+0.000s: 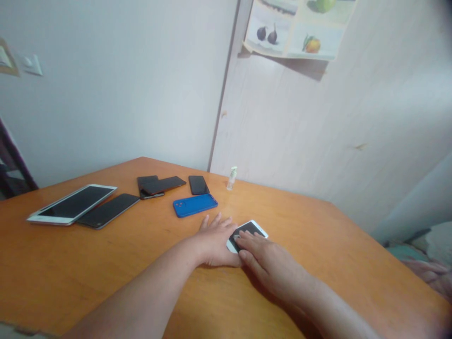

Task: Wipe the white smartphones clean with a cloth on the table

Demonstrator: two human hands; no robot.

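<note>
A white-framed phone (260, 229) lies screen up on the wooden table. My left hand (219, 240) rests flat against the phone's left edge, palm down with its fingers spread. Over the dark screen, my right hand (259, 252) presses down with its fingers close together. A small pale piece (237, 237) shows at the right fingertips; what it is cannot be made out. Beyond my left hand lies a blue phone case (196, 205), and farther back stands a small clear spray bottle (231, 179) with a pale top.
On the left of the table (141, 282) are a white tablet (72, 205) and a dark phone (109, 211) touching it. Two dark phones overlap farther back, one resting on the other (165, 184). Another dark phone (198, 185) lies behind the blue case. Walls stand behind the table.
</note>
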